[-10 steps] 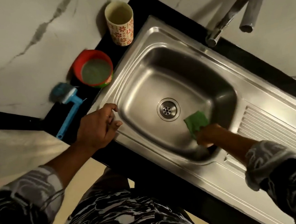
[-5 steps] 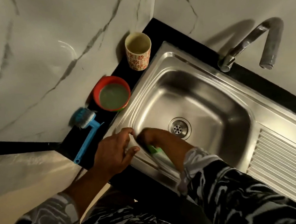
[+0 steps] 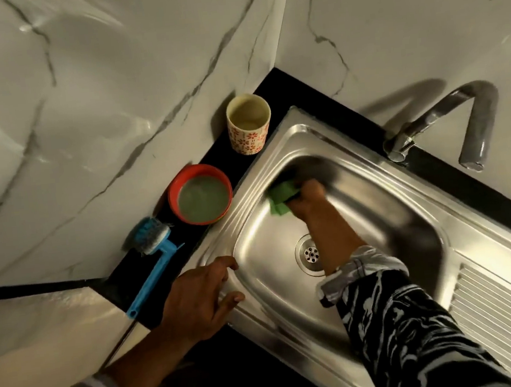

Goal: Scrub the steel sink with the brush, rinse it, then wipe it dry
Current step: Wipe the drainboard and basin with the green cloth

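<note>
The steel sink (image 3: 385,211) fills the right half of the view, with its drain (image 3: 310,254) in the basin floor. My right hand (image 3: 307,199) grips a green cloth (image 3: 280,197) and presses it against the basin's far left wall, near the rim. My left hand (image 3: 200,300) rests on the sink's near left rim, fingers spread and relaxed. The blue brush (image 3: 152,254) lies on the black counter left of the sink, bristle head toward the wall.
A red bowl (image 3: 200,198) of greenish liquid and a flowered cup (image 3: 249,124) stand on the black counter strip (image 3: 284,86) by the marble wall. The tap (image 3: 448,122) arches over the sink's back edge. The ribbed drainboard (image 3: 506,312) lies to the right.
My right hand swept the green cloth from the basin's near right side, past the near left corner, up to the far left wall. My left hand stayed on the rim.
</note>
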